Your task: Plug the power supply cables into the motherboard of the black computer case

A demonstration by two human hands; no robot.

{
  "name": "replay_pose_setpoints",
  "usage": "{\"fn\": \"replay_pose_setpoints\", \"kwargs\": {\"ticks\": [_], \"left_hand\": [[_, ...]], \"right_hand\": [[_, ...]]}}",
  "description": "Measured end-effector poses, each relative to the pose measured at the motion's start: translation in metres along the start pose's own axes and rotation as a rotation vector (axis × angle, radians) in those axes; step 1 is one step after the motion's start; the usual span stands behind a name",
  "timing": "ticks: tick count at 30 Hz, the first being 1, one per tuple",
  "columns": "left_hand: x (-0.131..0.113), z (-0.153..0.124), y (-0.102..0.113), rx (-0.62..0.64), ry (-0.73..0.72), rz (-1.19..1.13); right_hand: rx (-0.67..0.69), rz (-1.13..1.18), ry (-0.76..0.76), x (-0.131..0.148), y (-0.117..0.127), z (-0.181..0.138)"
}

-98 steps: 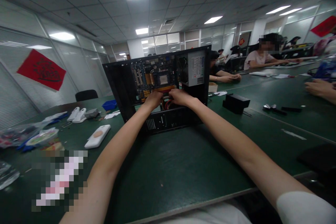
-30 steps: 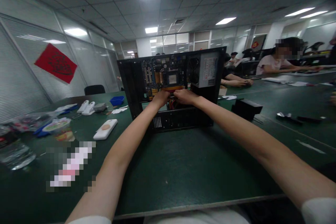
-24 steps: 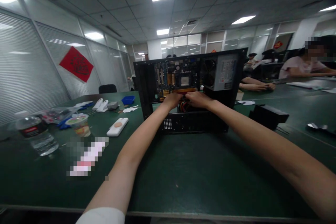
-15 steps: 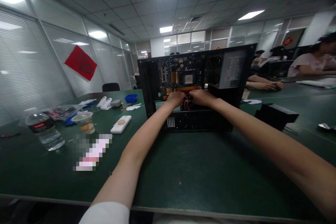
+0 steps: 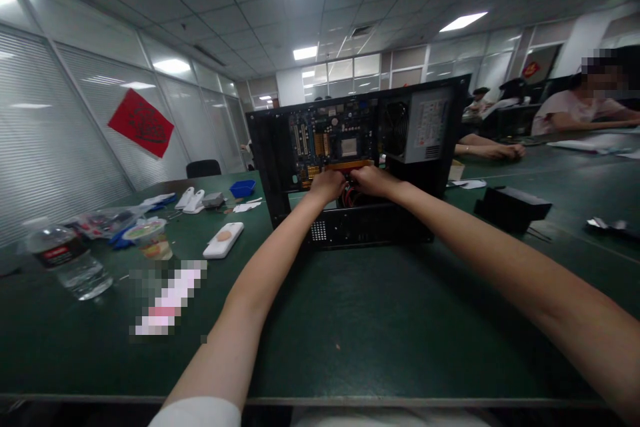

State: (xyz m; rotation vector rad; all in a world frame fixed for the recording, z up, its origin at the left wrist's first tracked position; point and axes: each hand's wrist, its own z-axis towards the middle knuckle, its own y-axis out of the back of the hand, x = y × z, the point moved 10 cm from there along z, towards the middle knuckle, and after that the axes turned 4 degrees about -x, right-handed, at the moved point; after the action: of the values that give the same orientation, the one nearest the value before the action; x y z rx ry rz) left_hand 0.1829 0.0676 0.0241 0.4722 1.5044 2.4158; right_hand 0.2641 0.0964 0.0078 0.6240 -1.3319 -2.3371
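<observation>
An open black computer case (image 5: 280, 167) stands upright on the green table (image 5: 370, 320), side panel off. Inside it I see a blue motherboard (image 5: 327, 140) and a grey power supply (image 5: 417, 127) with a fan. My left hand (image 5: 327, 185) and my right hand (image 5: 367, 180) reach into the case side by side, just below the board's yellow slots. Both hands have their fingers curled and pressed at the board's lower edge, over a bunch of red cables (image 5: 350, 197). What the fingers grip is hidden.
A water bottle (image 5: 67, 263), a lidded cup (image 5: 147, 240), a white phone (image 5: 223, 240), white handsets (image 5: 193, 199) and a blue tray (image 5: 243, 188) lie at the left. A black box (image 5: 513, 207) sits at the right. Other people (image 5: 575, 110) work at tables beyond.
My hands stay at the same spot inside the case. The camera has swung left and back a little, so the bottle and cup came into view at the left.
</observation>
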Motion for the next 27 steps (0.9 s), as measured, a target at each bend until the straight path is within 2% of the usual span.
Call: {"fn": "replay_pose_setpoints", "kwargs": {"ticks": [5, 9, 27], "left_hand": [[0.001, 0.001, 0.001, 0.018, 0.028, -0.026], [0.002, 0.003, -0.002, 0.007, 0.025, -0.026], [0.003, 0.002, 0.003, 0.002, 0.048, -0.025]], "right_hand": [[-0.037, 0.092, 0.005, -0.004, 0.0, -0.005], [-0.014, 0.164, -0.028, -0.012, -0.002, -0.009], [0.023, 0.105, -0.086, -0.013, 0.003, -0.011]]}}
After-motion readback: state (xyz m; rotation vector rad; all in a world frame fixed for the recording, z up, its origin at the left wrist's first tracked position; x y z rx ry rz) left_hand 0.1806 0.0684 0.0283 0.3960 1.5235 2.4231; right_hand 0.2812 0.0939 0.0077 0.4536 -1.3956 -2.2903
